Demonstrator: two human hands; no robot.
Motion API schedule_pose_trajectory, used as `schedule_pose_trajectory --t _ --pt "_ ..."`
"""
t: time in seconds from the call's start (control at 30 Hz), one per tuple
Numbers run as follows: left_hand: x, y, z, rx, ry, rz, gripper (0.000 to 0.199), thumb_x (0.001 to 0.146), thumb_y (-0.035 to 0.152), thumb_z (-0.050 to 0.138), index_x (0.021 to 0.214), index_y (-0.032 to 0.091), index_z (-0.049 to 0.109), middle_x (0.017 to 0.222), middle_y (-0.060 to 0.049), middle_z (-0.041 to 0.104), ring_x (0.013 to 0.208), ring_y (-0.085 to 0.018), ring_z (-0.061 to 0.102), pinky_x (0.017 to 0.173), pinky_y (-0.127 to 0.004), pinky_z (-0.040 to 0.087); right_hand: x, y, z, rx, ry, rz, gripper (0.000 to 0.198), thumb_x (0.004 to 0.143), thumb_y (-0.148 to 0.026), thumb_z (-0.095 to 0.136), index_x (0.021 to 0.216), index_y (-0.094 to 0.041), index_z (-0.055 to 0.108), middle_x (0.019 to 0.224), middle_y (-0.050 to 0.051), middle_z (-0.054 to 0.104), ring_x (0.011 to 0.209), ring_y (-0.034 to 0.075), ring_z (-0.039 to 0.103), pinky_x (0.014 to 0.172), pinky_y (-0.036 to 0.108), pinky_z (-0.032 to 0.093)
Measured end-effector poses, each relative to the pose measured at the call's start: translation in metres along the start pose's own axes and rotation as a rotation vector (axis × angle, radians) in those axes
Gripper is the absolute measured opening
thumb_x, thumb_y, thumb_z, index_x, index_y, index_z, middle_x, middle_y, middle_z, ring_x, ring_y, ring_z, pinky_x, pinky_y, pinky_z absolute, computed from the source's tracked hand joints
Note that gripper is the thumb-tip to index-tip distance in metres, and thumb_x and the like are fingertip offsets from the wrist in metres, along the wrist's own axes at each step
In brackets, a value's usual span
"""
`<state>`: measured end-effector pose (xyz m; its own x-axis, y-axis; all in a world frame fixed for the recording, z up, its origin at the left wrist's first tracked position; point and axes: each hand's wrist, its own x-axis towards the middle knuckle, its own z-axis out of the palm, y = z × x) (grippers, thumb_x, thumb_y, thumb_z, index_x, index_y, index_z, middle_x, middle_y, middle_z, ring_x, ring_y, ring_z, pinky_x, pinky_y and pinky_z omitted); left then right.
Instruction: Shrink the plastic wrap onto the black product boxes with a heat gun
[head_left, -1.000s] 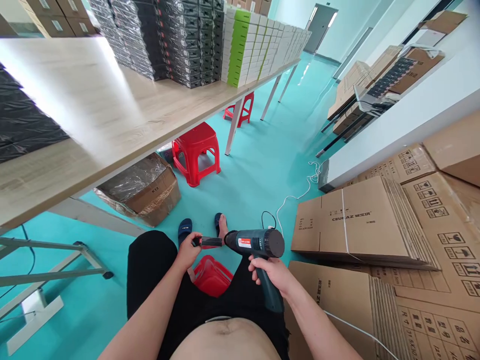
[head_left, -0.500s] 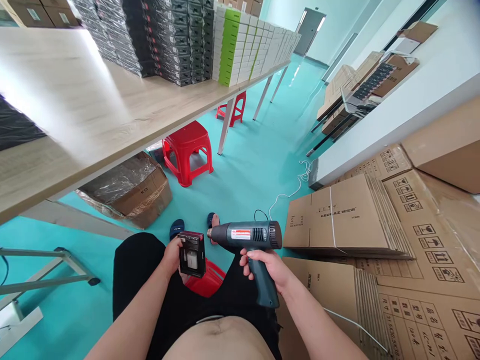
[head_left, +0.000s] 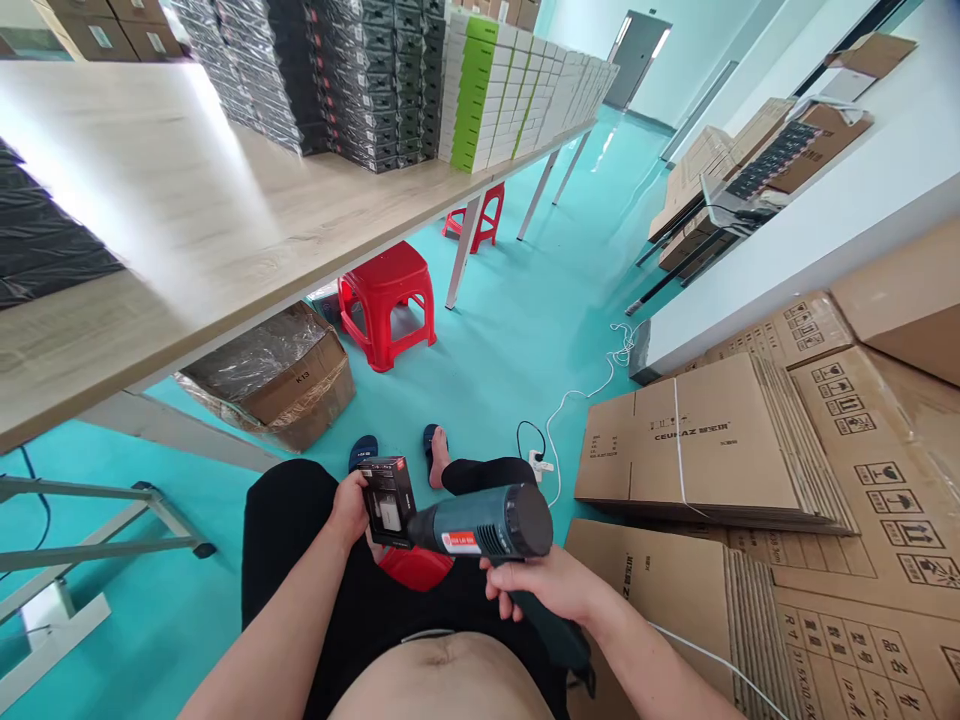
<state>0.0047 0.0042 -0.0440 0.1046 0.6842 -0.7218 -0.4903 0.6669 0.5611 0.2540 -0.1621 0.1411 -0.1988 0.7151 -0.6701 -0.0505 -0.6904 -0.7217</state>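
My left hand (head_left: pixel 350 508) grips a small black retail box (head_left: pixel 388 502) by its left side, over my lap. A pale item is printed or shows on the box's face. In my right hand (head_left: pixel 541 583) is a dark blue-grey heat gun (head_left: pixel 484 522), held by its handle with my fingers wrapped around it. The nozzle points left, right at the box's lower right side; whether it touches cannot be made out. Below the box, part of a red stool (head_left: pixel 417 569) shows between my legs.
A wooden table (head_left: pixel 247 220) carries stacks of black wrapped boxes (head_left: pixel 382 90) and white-green boxes (head_left: pixel 517 95). Beneath it are a red stool (head_left: pixel 390 300) and an open carton (head_left: pixel 292 390). Flattened cartons (head_left: pixel 697 430) lie at right. A power strip (head_left: pixel 540 465) with a cord rests on the floor.
The heat gun has tilted and come down and left, bringing its nozzle to the box. The box stays in my left hand. The view has shifted slightly.
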Motion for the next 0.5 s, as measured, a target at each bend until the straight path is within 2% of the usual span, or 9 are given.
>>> schedule_pose_trajectory --t 0.13,0.37,0.5 --pt "-0.002 0.001 0.003 0.013 -0.004 -0.027 0.01 0.052 0.02 0.05 0.062 0.018 0.052 0.055 0.0 0.056 0.053 -0.018 0.056 0.051 -0.03 0.048 -0.009 0.004 -0.001 -0.008 0.039 0.029 0.02 0.071 -0.025 0.065 0.086 -0.012 0.067 0.069 0.004 0.067 0.054 0.015 0.061 0.051 0.027 0.046" --pt "-0.005 0.001 0.006 0.041 -0.007 -0.05 0.008 0.052 0.019 0.05 0.059 0.019 0.05 0.053 0.001 0.055 0.049 -0.017 0.054 0.049 -0.029 0.046 0.016 -0.013 0.02 0.205 0.032 -0.168 0.03 0.076 -0.033 0.066 0.097 -0.013 0.066 0.079 0.006 0.067 0.062 0.016 0.063 0.056 0.029 0.048" --pt "-0.01 0.002 0.005 0.017 0.012 -0.041 0.006 0.052 0.019 0.05 0.058 0.019 0.047 0.052 0.002 0.054 0.046 -0.016 0.053 0.047 -0.028 0.044 0.026 -0.022 0.019 0.229 0.179 -0.189 0.029 0.075 -0.034 0.067 0.095 -0.014 0.066 0.076 0.005 0.067 0.06 0.016 0.062 0.055 0.029 0.049"
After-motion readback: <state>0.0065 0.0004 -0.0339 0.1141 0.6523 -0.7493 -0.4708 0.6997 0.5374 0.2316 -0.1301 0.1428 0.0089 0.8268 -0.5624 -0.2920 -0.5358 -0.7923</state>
